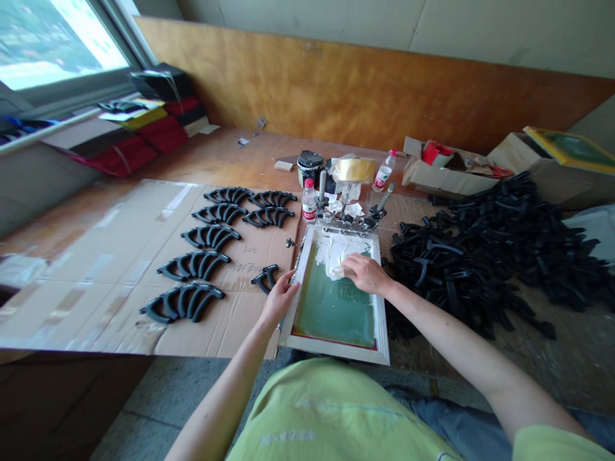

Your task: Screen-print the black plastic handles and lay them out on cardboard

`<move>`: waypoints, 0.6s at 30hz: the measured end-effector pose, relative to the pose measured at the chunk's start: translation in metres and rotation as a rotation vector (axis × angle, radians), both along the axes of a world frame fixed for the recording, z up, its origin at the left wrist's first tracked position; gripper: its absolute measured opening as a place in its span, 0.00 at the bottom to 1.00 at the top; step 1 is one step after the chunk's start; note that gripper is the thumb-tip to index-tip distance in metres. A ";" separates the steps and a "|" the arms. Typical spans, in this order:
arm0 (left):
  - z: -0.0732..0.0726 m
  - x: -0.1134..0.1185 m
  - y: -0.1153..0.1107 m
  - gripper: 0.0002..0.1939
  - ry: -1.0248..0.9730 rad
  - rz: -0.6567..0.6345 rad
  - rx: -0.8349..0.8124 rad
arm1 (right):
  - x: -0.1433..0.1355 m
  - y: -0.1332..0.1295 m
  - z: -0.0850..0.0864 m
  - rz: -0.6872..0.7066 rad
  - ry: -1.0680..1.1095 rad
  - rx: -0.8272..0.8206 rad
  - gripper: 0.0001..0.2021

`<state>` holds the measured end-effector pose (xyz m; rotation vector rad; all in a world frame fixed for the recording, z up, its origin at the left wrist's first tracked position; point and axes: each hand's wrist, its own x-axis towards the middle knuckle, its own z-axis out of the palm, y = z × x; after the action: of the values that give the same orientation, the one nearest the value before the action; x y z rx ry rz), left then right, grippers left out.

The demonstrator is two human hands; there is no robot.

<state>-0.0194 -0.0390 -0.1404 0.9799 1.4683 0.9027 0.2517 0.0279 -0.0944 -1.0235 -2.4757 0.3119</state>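
Observation:
A screen-printing frame [384,320] with a green mesh lies in front of me, held at its far end by a metal clamp stand [343,221]. White ink [331,250] is smeared over the far part of the mesh. My right hand [368,274] is closed on a pale squeegee [339,271] coated with white ink, resting on the mesh. At the frame's left edge my left hand [280,297] has its fingers curled against the wood. Just beyond that hand lies a small group of curved black plastic handles [264,279] on the cardboard.
Fanned rows of black handles [185,302] lie on the cardboard sheet [110,275] at left. A big heap of them [480,250] covers the right side. Bottles [309,202], an ink tub [310,168] and an open carton [446,176] stand behind the frame.

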 end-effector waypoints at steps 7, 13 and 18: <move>0.082 0.001 0.006 0.32 -0.079 -0.007 0.068 | 0.013 0.080 0.043 -0.430 0.037 -0.043 0.28; 0.146 0.023 0.052 0.28 -0.248 0.055 0.333 | 0.086 0.062 0.013 -0.859 0.156 -0.180 0.10; 0.139 0.038 0.066 0.25 -0.335 0.179 0.344 | 0.058 0.020 -0.036 -0.486 0.027 -0.315 0.14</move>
<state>0.0184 0.0273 -0.0015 0.8966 1.1475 1.4120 0.3093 0.0479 -0.1308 -1.6892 -2.1020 0.5595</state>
